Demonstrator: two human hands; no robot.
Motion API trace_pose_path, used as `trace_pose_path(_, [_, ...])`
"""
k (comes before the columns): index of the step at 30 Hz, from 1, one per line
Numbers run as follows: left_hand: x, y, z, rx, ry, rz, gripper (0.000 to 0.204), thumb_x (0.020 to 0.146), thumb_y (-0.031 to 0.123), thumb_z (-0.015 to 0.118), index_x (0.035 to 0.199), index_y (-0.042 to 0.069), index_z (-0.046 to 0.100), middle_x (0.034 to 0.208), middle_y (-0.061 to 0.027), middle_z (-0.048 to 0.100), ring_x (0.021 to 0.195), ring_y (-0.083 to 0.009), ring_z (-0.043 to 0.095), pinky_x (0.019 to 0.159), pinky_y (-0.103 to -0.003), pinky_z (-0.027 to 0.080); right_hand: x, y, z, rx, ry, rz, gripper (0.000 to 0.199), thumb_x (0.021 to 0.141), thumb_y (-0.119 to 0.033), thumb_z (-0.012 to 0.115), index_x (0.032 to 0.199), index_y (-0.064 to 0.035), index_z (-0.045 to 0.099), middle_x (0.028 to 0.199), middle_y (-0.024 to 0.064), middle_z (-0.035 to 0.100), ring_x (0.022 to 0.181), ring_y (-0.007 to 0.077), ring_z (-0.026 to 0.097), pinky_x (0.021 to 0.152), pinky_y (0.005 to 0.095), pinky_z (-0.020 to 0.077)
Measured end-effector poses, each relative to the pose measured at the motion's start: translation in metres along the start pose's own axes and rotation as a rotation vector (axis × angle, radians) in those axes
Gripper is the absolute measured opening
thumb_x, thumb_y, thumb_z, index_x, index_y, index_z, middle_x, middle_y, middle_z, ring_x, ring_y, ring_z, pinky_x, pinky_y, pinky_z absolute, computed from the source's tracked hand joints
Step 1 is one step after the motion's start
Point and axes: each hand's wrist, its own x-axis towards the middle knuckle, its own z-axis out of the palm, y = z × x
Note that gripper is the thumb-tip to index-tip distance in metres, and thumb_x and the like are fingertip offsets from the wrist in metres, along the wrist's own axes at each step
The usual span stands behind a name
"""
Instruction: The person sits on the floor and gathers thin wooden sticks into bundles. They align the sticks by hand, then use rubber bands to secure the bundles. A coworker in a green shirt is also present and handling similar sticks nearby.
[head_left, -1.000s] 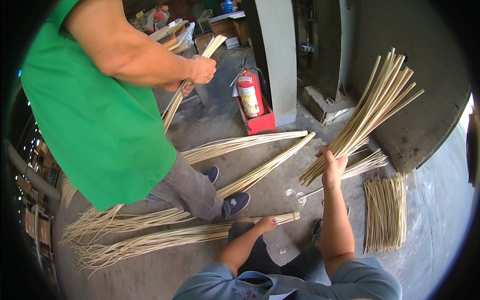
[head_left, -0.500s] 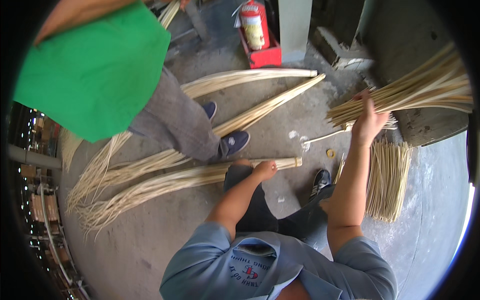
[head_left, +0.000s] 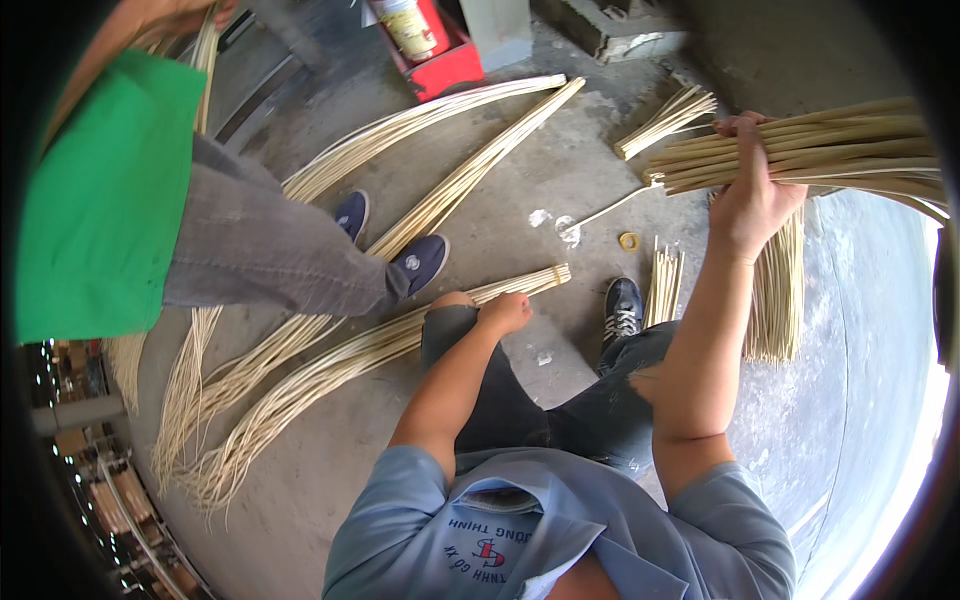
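At the bundle-handling step, by the look: holding sticks (head_left: 860, 145) at upper right of frame, clamped in grip of right hand (head_left: 762, 195). Unable to tell grip of left hand (head_left: 508, 313), mid-frame beside long canes (head_left: 340, 367). Probably calling next for a firm, steady hold.

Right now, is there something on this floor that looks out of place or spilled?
Slightly, yes. One thin cane stick lies singly on the concrete floor, unlike the cane bundles, its lower end at a whitish mark that could be a spill or stain. A yellow ring also lies loose nearby.
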Motion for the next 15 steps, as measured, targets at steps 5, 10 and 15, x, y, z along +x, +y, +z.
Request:
trace_pose_path(5, [0.004,0.012,-0.003,0.056,-0.06,-0.009,0.031,0.092,0.036,0.068,0.114,0.014,0.07,0.111,-0.0127,0.074,0.105,-0.033,0.07,0.089,-0.045,0.055,0.009,0.0,-0.003,-0.035,0.078,0.038,0.006,0.089,0.007,0.065,0.094,0.0034,0.063,0.086,0.0113,0.068,0.08,0.0195,0.067,0.081,0.0346,0.0555])
trace_pose_path(10, [0.007,0.017,-0.011,0.031,-0.067,-0.024,0.033,0.092,0.038,0.068,0.115,0.015,0.07,0.108,-0.0133,0.075,0.105,-0.0329,0.07,0.088,-0.045,0.055,0.009,-0.003,0.001,0.0,0.092,0.027,0.003,0.09,0.004,0.068,0.092,0.0017,0.066,0.084,0.0071,0.069,0.075,0.0148,0.067,0.074,0.0295,0.0561])
trace_pose_path(15, [0.008,0.017,-0.011,0.029,-0.048,-0.02,0.032,0.091,0.04,0.068,0.113,0.016,0.07,0.104,-0.0124,0.075,0.101,-0.0322,0.071,0.088,-0.045,0.055,0.009,-0.003,0.004,-0.01,0.12,0.034,0.004,0.089,0.003,0.068,0.091,0.0021,0.065,0.084,0.0074,0.068,0.075,0.0151,0.068,0.073,0.0301,0.0563])
